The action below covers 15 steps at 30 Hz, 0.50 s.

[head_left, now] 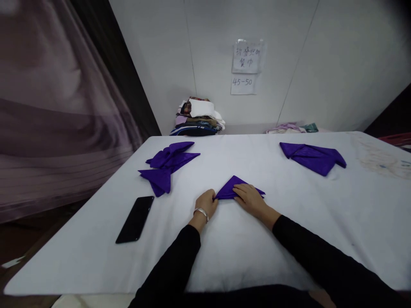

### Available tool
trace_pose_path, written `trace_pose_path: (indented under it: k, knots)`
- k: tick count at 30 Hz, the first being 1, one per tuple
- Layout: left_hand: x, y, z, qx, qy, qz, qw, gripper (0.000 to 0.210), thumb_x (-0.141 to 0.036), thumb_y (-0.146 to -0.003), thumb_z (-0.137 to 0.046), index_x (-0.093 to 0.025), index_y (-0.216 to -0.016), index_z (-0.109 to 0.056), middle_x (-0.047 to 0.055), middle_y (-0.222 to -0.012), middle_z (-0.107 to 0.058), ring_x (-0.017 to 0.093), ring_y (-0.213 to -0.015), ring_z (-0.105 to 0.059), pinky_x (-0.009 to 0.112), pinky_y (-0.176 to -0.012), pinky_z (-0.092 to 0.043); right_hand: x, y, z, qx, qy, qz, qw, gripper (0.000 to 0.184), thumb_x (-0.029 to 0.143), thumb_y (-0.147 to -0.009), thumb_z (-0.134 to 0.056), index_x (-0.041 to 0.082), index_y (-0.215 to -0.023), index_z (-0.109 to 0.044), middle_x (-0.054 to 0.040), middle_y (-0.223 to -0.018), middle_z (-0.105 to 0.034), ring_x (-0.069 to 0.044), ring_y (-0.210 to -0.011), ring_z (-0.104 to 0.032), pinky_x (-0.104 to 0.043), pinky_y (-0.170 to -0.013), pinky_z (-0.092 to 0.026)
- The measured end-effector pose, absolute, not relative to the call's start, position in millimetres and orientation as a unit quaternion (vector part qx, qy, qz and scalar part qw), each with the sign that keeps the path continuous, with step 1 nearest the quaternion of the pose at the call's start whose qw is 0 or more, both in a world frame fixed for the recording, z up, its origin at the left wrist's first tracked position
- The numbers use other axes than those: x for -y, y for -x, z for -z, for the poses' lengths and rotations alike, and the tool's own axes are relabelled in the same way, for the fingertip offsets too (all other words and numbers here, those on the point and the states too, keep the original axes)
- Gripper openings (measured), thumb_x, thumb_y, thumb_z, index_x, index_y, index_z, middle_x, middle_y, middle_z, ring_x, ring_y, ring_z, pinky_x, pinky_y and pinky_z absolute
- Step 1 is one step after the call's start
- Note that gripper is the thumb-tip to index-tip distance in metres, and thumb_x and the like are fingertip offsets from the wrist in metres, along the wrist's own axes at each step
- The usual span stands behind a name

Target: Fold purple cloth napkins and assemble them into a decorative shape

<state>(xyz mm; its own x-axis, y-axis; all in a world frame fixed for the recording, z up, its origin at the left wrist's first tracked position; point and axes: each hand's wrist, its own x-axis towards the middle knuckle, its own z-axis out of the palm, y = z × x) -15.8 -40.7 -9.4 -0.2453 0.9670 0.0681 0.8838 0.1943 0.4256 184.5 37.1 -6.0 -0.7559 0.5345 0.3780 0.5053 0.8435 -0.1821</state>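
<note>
Nearest you, your black sleeves (pixel 311 250) of matte fabric reach forward over the table (pixel 86 256), whose smooth white covering shows a few soft creases. To the left lies a phone (pixel 135 219), a flat, dark, glossy slab with rounded corners. Just beyond its level, your left hand (pixel 206 203), with a shiny metal bracelet (pixel 202 211) at the wrist, is curled closed, pinching the left corner of a purple napkin (pixel 227 189). Your right hand (pixel 250 199) lies over the napkin's middle and right part, fingers stretched and close together; you cannot tell here whether it grips any fabric. The napkin sits at the table's middle, folded into a low, layered triangle with its peak pointing away from you. Farther left rests crumpled purple cloth (pixel 163 162) with pointed corners and puffy folds; at the far right, another purple cloth (pixel 316 159) lies flatter, with angular edges. Behind the table's far edge rises a stack of clothes (pixel 199 119), soft and uneven, before a smooth pale wall (pixel 147 47) bearing paper sheets (pixel 246 64).
</note>
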Motion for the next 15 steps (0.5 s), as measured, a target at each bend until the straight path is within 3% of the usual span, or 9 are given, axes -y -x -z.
trace_pose_path:
  k: [6, 11, 15]
  knots:
    - [42, 14, 8, -0.758, -0.616, -0.194, 0.086, 0.004, -0.021, -0.076, -0.051, -0.024, -0.079, -0.049, -0.002, -0.075, -0.057, 0.015, -0.070, -0.054, 0.027, -0.063, -0.040, -35, -169, 2, 0.942, 0.267, -0.034, 0.200, 0.030, 0.027, -0.088, -0.046, 0.018, -0.113, -0.059, -0.0094, -0.117, -0.058, -0.025, -0.106, -0.051, -0.040, -0.088, -0.040]
    - [44, 10, 1, -0.710, -0.670, -0.206, 0.064, 0.028, -0.010, -0.076, -0.047, -0.025, -0.100, -0.048, 0.002, -0.105, -0.054, 0.017, -0.098, -0.049, 0.029, -0.081, -0.041, -36, -166, 6, 0.945, 0.263, -0.034, 0.190, 0.026, 0.022, -0.088, -0.044, 0.019, -0.108, -0.062, -0.0081, -0.111, -0.061, -0.023, -0.097, -0.054, -0.037, -0.079, -0.044]
    - [39, 11, 0, -0.676, -0.708, -0.195, 0.066, 0.025, -0.003, -0.075, -0.042, -0.024, -0.087, -0.051, 0.002, -0.097, -0.054, 0.017, -0.093, -0.049, 0.030, -0.082, -0.041, -39, -166, 8, 0.946, 0.262, -0.023, 0.191, 0.025, 0.019, -0.088, -0.044, 0.019, -0.106, -0.063, -0.0071, -0.109, -0.062, -0.023, -0.095, -0.055, -0.035, -0.076, -0.045]
